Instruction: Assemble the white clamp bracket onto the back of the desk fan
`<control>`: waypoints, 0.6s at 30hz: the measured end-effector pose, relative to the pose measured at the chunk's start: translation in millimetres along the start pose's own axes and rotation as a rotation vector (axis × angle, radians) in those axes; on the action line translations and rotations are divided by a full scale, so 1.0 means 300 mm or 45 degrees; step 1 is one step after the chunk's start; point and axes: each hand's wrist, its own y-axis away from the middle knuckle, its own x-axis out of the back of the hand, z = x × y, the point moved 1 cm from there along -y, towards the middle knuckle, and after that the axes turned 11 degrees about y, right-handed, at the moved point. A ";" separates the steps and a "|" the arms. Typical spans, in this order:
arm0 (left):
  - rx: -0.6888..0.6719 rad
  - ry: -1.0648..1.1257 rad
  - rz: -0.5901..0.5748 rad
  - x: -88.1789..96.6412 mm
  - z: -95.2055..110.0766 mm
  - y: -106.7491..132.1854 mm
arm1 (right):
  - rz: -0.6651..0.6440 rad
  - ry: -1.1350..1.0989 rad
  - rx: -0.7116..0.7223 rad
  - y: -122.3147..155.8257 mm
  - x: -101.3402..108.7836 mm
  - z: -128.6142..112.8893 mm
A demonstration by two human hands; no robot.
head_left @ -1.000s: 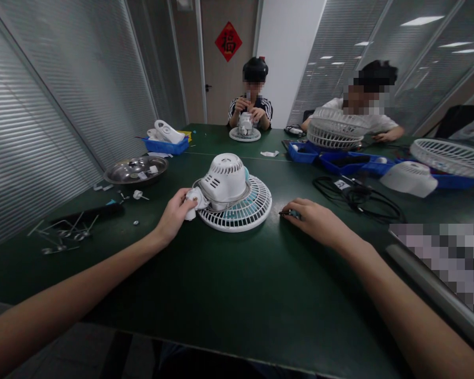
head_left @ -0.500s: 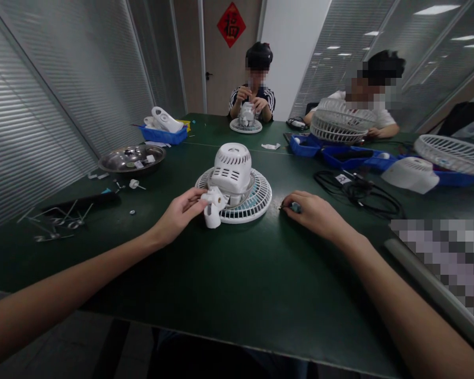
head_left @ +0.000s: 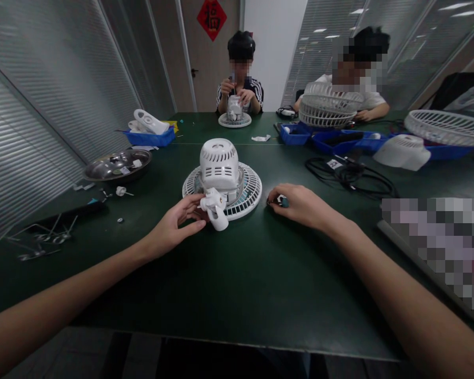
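A white fan motor housing with slotted vents stands on a round white fan grille, which lies on the table in front of me. A white pivot bracket sticks out of the housing's near side, tilted down to the right. My left hand is at the bracket's left side, fingertips touching it and thumb apart, not gripping. Right of the grille, my right hand is low over the table, its fingers closed in a pinch. A small dark tip and a bit of teal show at those fingers; the object itself is mostly hidden.
At left are a metal bowl of small parts, bent metal pieces and a blue bin. A coiled black cable, a white cover and more grilles are at right. Two people sit across the table.
My left thumb has come off the bracket, and the bracket has swung, its lower end now pointing down and right. My right hand stays pinched beside the grille. The camera view has shifted.
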 end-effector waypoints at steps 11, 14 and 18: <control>0.061 0.091 0.188 -0.018 0.026 -0.015 | 0.011 0.011 0.120 -0.009 -0.021 -0.037; 0.065 0.132 0.187 -0.015 0.025 -0.016 | 0.053 0.101 0.139 -0.004 -0.006 -0.073; 0.093 0.122 0.156 -0.019 0.025 -0.011 | 0.347 0.207 0.016 0.008 0.037 -0.169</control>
